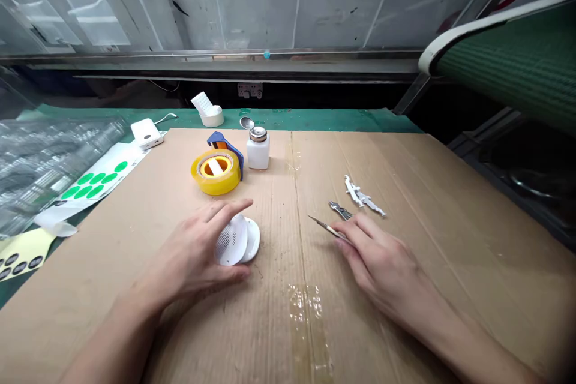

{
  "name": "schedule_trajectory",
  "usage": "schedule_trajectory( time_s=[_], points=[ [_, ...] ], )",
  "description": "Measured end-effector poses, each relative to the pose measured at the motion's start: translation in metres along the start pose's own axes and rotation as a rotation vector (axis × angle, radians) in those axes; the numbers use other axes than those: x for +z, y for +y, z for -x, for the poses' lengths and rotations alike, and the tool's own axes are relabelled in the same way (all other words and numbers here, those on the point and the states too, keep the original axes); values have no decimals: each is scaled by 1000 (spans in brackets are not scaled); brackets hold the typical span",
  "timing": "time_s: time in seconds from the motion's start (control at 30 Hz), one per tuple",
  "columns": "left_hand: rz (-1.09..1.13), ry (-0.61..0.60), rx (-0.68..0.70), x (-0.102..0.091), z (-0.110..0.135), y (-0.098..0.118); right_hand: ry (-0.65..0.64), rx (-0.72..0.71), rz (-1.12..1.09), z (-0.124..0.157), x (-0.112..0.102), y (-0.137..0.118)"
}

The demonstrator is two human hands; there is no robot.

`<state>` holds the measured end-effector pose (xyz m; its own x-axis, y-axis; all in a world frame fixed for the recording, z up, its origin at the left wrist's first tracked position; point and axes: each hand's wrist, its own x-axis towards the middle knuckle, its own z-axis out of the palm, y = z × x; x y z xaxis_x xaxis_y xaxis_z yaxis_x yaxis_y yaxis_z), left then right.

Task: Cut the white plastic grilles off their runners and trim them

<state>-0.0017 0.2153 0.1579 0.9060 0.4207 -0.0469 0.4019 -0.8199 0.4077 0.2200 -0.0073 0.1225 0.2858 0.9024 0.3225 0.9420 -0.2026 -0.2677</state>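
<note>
Grip-wise, the right hand (382, 258) has a thin pointed tool (328, 228) pinched between thumb and fingers, right of centre in the frame, tip aimed up-left. Looks like a pen-style hold, which I'd say suits fine control; a light pinch probably beats a tight squeeze. The left hand (193, 246) arches around two white discs left of centre, thumb and index spread wide. Can't tell if that grip actually clamps anything, since some fingers are hidden. One is a perforated disc (231, 243), tilted against a plain white disc (252, 240). IMO steady them by the rims and mind your fingertips around that point. Just past the right hand are a silver hand tool (339, 210) and some white plastic pieces (363, 196). Further up-left sit a yellow tape roll (198, 177) and a white bottle (258, 153), all on cardboard (279, 324) over a green table (324, 121).
</note>
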Motion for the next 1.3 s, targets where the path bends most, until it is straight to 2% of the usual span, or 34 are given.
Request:
schedule_trajectory(
  time_s=[0.13, 0.27, 0.4, 0.53, 0.6, 0.7, 0.8, 0.87, 0.97, 1.03, 1.1, 1.17, 1.23, 1.3],
  points=[
    [-78, 10, 20, -9, 2, -8, 77, -118, 33, 0, 2, -7],
    [-116, 19, 20, -15, 2, -9, -9, -182, 172, 1, 5, -8],
    [-146, 18, 88, -9, 0, -5, 86, -241, 104, 2, 3, -6],
    [-182, -71, 146, -1, -5, -5, -39, -229, 175, 3, 2, -4],
    [-177, -125, 158, 2, -8, -6, -20, -235, 162, 3, 0, -5],
    [-154, -168, 165, 4, -12, -6, 68, -213, 19, 0, -5, -7],
    [-139, -157, 133, 4, -14, -3, 61, -137, -95, -2, -8, -8],
    [-95, -126, 115, 3, -13, -2, 50, -136, -129, -1, -8, -9],
    [167, -28, 97, 1, -9, 0, 73, -196, -177, 1, -8, -10],
    [546, -19, 76, 3, -4, 3, 97, -218, -204, 3, -8, -11],
    [1010, -110, 53, 8, 0, 10, 122, -214, -249, 3, -9, -13],
    [1412, -257, 44, 15, 3, 20, 134, -160, -338, 3, -12, -14],
    [1711, -397, 9, 24, 5, 32, 86, -22, -479, 1, -15, -15],
    [1927, -529, -76, 34, 6, 43, -22, 174, -697, 0, -19, -17]
  ],
)
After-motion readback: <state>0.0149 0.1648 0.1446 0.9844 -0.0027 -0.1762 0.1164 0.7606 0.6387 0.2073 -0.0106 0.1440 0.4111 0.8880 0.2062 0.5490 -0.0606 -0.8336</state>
